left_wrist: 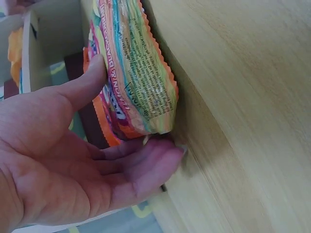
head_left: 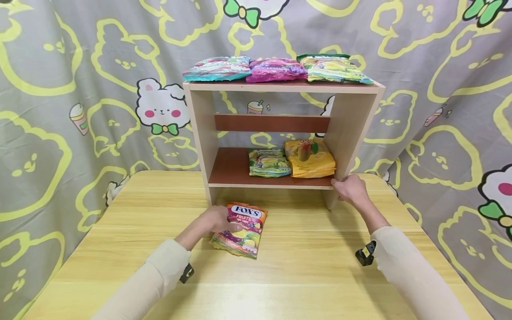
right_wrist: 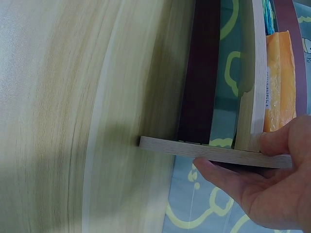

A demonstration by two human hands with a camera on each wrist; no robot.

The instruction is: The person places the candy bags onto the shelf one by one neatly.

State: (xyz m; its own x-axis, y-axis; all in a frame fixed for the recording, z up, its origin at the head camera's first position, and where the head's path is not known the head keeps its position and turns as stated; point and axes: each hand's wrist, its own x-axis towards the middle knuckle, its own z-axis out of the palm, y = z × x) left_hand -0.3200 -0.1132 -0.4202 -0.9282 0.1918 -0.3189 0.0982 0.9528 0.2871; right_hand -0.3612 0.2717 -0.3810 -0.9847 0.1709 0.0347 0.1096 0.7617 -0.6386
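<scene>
My left hand [head_left: 217, 219] holds a Fox's Fruits candy bag [head_left: 249, 226] by its left side, in front of the shelf unit's left foot. In the left wrist view, the thumb lies on the printed front of the candy bag [left_wrist: 141, 73], and the fingers curl under its end, close over the wood. My right hand [head_left: 353, 190] grips the right side panel of the small shelf unit [head_left: 357, 120] where the lower shelf meets it. The right wrist view has the thumb inside the panel [right_wrist: 214, 152] and the fingers along its outer face.
On the lower shelf lie a green candy bag [head_left: 269, 162] and a yellow mango candy bag [head_left: 311, 159], toward the right. Teal [head_left: 218, 69], magenta [head_left: 277, 70] and green-yellow [head_left: 334, 69] bags line the top. A patterned curtain [head_left: 120, 102] hangs behind the wooden table [head_left: 296, 271].
</scene>
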